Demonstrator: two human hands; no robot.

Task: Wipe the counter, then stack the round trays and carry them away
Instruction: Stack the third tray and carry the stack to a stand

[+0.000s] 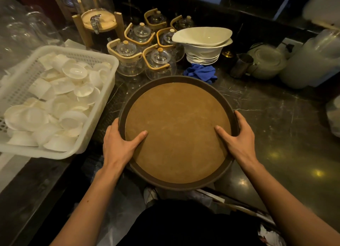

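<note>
head view: your left hand [120, 144] and right hand [237, 137] clamp the round tray [177, 133] at opposite sides of its near half, thumbs laid flat on the brown inner face, fingers curled over the dark rim and out of sight beneath. that even, two-sided hold looks meant to keep the tray level, and it hangs half off the counter [276, 116] edge toward your body, which reads as a lift or carry rather than a wipe. whether more trays sit stacked under it you cannot tell; only one face shows. just past the tray's far rim, well beyond your fingertips, lies the blue cloth [201, 73], let go and bunched. left of your left fingers sits the white basket [110, 83] of cups, close to the rim, so a straight pull toward you looks safest. beyond the cloth stand glass teapots [158, 61] and stacked bowls [203, 46].
</note>
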